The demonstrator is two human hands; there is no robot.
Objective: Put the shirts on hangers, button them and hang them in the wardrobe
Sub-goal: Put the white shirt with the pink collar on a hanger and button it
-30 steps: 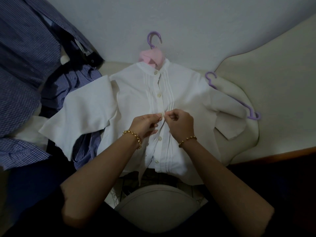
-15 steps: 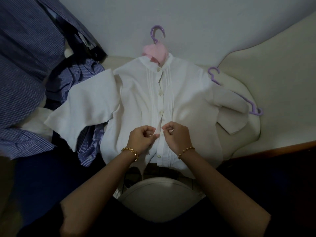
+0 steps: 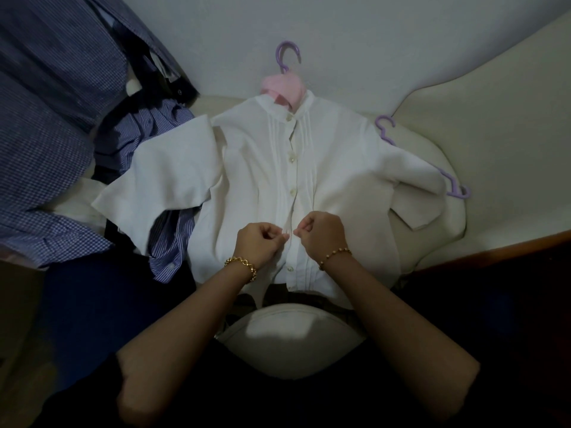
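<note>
Well, on the cream sofa [image 3: 494, 103] the white shirt [image 3: 340, 180] lies spread front-up. The left hand [image 3: 258, 242] and right hand [image 3: 321, 231], fingers curled, each pinch its front edges low down. The purple hanger [image 3: 289, 55] pokes out past the collar.

The white shirt [image 3: 253, 168] hides the purple hanger [image 3: 281, 67] except its hook.

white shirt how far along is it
Done: the white shirt is on a purple hanger, its upper buttons closed. In hand: left hand and right hand pinch the placket at a lower button. Left: likely the lowest button, the blue shirts, then the wardrobe.
</note>
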